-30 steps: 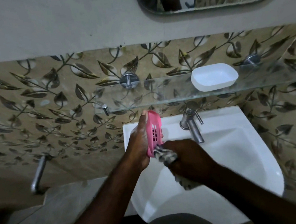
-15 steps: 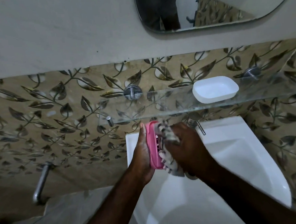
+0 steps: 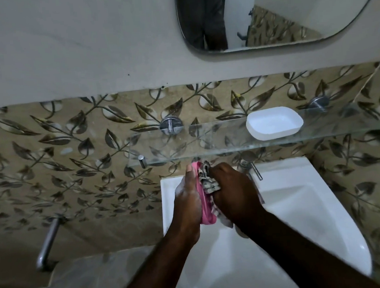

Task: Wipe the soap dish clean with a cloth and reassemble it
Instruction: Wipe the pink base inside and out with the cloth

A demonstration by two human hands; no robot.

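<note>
Over the sink's (image 3: 323,202) back-left corner, the left hand (image 3: 188,202) grips the pink insert (image 3: 206,212) on edge so the right hand (image 3: 233,192), clutching the cloth (image 3: 207,181), can rub its face (white base (image 3: 274,122) waits on the shelf (image 3: 206,140)).

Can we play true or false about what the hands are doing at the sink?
1. The left hand holds the pink tray. True.
2. The right hand is empty. False: it grips a striped cloth, pressed against the pink tray.
3. The white dish sits on the glass shelf. True.
4. The pink tray is inside the white dish. False: they are apart; the tray is held over the sink, below the shelf.
</note>
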